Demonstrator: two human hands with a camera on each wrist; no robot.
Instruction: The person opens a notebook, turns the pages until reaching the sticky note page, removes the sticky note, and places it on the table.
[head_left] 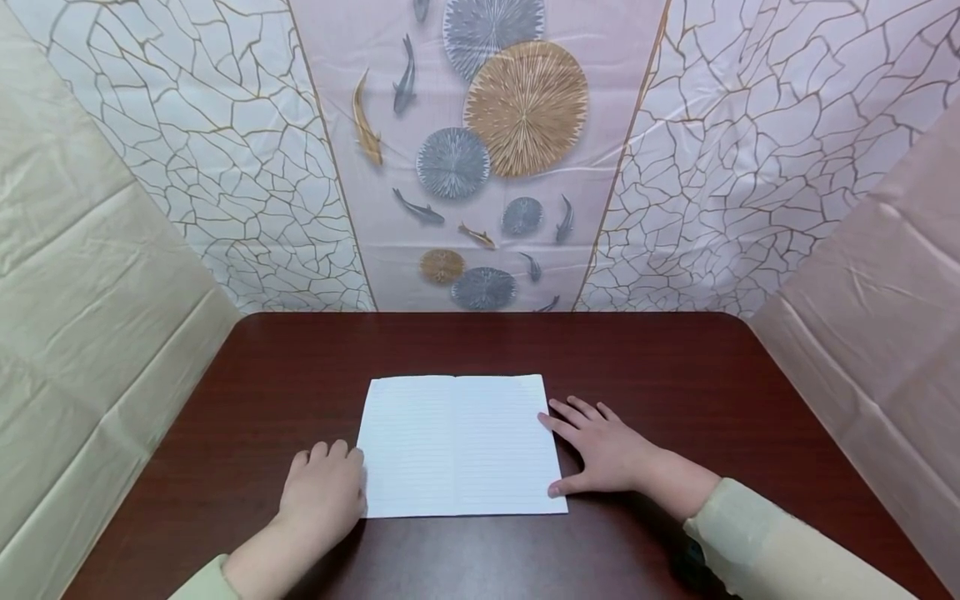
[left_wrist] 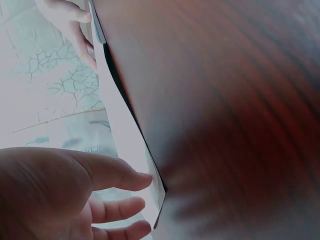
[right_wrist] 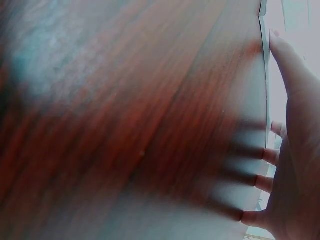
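Note:
An open notebook (head_left: 453, 446) with ruled white pages lies flat on the dark reddish-brown table, its centre fold running away from me. My left hand (head_left: 324, 483) is at its left edge, fingers bent loosely. In the left wrist view, the thumb and fingers stand apart beside the notebook's corner (left_wrist: 156, 187); whether they touch the pages is hard to tell. On the other side, my right hand (head_left: 611, 450) is spread out, with thumb and index fingertips on the right page's edge. The right wrist view shows its other fingertips (right_wrist: 254, 218) down at the tabletop.
The brown table (head_left: 480, 346) has rounded far corners. A patterned cloth backdrop (head_left: 525, 225) with fish and round motifs hangs behind it. Pale creased cloths stand along the left side (head_left: 97, 333) and right side (head_left: 877, 292).

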